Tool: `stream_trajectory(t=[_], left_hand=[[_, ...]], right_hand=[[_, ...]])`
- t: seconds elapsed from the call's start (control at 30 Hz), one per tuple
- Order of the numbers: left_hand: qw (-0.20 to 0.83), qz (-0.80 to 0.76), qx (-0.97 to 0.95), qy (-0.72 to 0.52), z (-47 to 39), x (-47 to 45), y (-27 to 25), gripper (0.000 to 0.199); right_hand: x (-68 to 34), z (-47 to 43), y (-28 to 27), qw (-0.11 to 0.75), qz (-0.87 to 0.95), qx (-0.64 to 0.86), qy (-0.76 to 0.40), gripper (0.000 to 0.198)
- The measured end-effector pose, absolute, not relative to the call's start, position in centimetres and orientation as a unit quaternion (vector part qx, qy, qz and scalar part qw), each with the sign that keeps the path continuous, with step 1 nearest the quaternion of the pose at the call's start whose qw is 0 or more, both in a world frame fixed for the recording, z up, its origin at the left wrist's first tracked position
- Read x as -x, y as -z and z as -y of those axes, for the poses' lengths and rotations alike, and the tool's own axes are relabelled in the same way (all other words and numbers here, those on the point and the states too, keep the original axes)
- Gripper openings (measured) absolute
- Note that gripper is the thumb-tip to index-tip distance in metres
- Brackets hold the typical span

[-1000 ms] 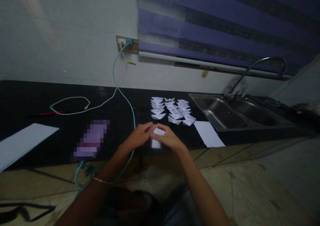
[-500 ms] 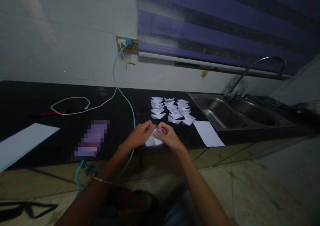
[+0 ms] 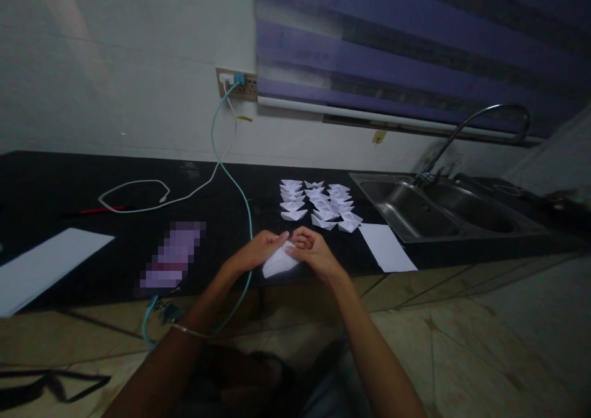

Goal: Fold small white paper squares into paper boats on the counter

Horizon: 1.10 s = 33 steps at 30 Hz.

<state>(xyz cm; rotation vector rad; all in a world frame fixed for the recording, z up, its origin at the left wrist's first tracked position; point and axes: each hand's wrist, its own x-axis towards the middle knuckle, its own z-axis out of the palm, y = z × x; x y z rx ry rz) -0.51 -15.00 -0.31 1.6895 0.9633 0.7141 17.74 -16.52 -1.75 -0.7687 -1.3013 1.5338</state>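
Note:
A folded piece of white paper (image 3: 279,261) is held between both hands near the front edge of the black counter. My left hand (image 3: 261,248) grips its upper left side, thumb on top and the other fingers mostly hidden. On its right side, my right hand (image 3: 314,253) pinches the paper with the thumb, its fingers curled. Just beyond the hands stand several white paper boats (image 3: 318,207) in three rough columns. To their right lies a stack of white paper sheets (image 3: 388,247), touching the sink's edge.
A double steel sink (image 3: 415,212) with a curved faucet (image 3: 455,136) is at the right. On the left lie larger white sheets (image 3: 50,264), a pixelated purple item (image 3: 173,255) and a red pen (image 3: 101,210). A teal cable (image 3: 244,199) crosses the counter beside my left hand.
The folded paper has turned and now shows a longer, flatter face towards the lower left. My left hand's fingers have straightened along it; both hands stay at the same spot.

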Motion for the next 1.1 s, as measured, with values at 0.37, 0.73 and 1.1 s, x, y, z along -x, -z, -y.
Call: stream_trajectory(t=[0.37,0.73,1.1], left_hand=[[0.527,-0.338,-0.709,-0.323,16.1,0.1,-1.0,0.047],[0.545,-0.367,-0.673,-0.339,15.5,0.5,0.1,0.050],[0.579,-0.354,-0.651,-0.339,15.7,0.5,-0.1,0.047]], right_hand=[[-17.8,16.2,2.0,0.575,0.505,0.347,-0.541,0.029],[-17.4,16.9,1.6,0.561,0.650,0.356,-0.369,0.034],[-17.7,17.5,1.4,0.569,0.705,0.346,-0.244,0.026]])
